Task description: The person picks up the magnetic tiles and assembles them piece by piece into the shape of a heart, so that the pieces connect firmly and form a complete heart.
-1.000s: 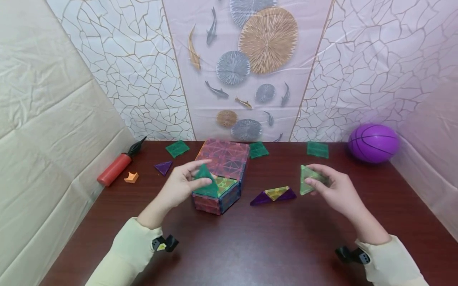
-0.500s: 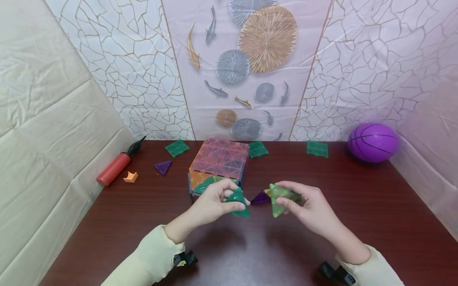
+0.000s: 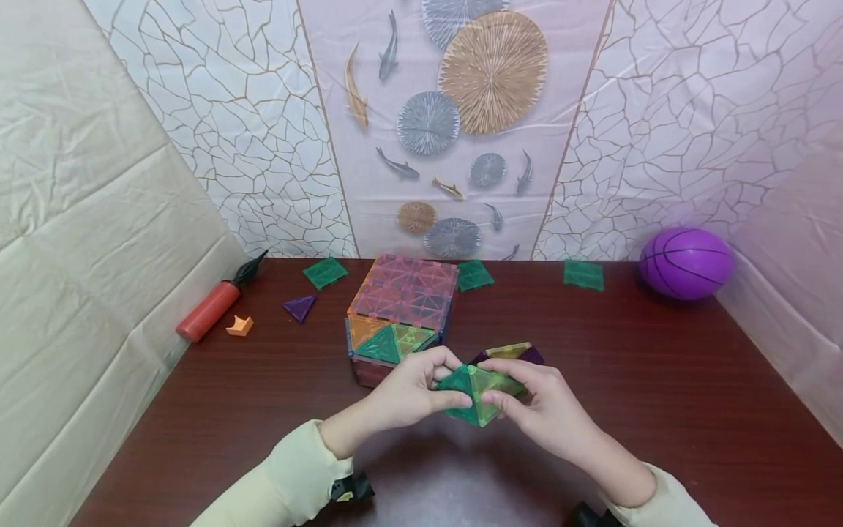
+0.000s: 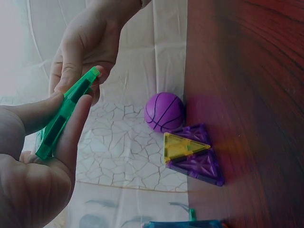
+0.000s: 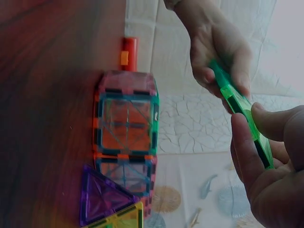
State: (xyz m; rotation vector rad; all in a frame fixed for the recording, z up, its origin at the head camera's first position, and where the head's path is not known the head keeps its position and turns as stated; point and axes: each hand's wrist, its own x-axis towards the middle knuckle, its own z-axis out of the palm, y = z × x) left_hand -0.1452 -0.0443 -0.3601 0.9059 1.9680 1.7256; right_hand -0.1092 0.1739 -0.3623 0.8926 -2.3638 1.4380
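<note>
Above the table's middle, my left hand (image 3: 411, 391) pinches a dark green triangular magnetic tile (image 3: 454, 380) between thumb and fingers. My right hand (image 3: 549, 402) pinches a light green triangular magnetic tile (image 3: 484, 382). The tiles meet edge to edge, and both wrist views show them nearly in one line, held off the table. Just behind the hands stands a box built of magnetic tiles (image 3: 410, 293), pink on top, with orange and green triangles on its lower front part. Partly hidden by my right hand is a joined strip of a yellow triangle (image 4: 183, 147) and purple triangles (image 4: 202, 166).
Green square tiles (image 3: 325, 273) lie along the back edge, two more (image 3: 476, 275) right of the box. At left are a purple triangle (image 3: 299, 309), an orange crown-shaped piece (image 3: 240, 326) and a red hand pump (image 3: 211, 313). A purple ball (image 3: 686, 263) sits back right.
My left hand has moved right and away from the box with the dark green tile. My right hand has come left with the light green one. The tiles, apart before, now touch.
</note>
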